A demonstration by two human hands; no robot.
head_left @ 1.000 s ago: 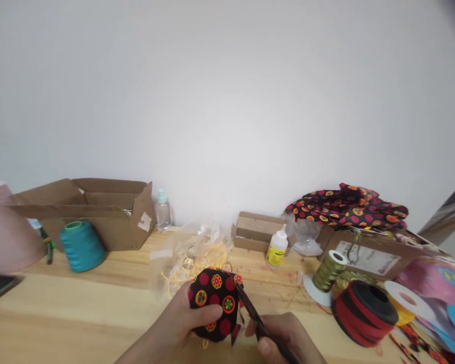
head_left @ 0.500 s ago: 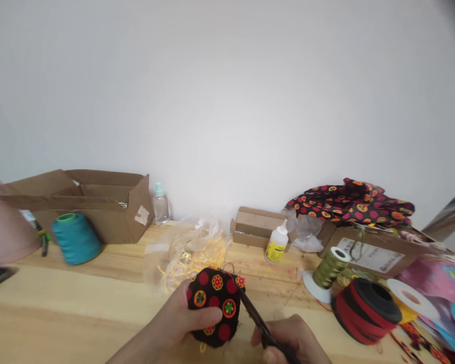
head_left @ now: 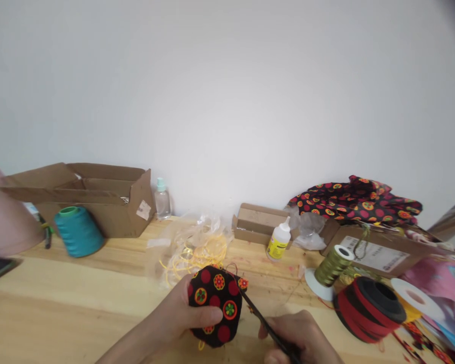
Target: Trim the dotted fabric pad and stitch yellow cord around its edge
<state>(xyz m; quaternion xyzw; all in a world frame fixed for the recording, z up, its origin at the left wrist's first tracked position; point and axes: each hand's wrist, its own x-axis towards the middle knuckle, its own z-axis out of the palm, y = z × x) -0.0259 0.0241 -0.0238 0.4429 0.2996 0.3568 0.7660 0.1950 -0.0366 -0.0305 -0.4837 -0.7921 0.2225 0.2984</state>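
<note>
Left hand (head_left: 187,309) pinching floral fabric (head_left: 215,295), right hand (head_left: 296,331) curled round scissors (head_left: 262,318)

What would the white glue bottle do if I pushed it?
The glue bottle might tip if pushed high up, since it stands upright with a thin nozzle on top. Once on its side it could roll a bit, because its body looks round. Pushed straight back, it would probably bump the small cardboard box just behind it.
</note>
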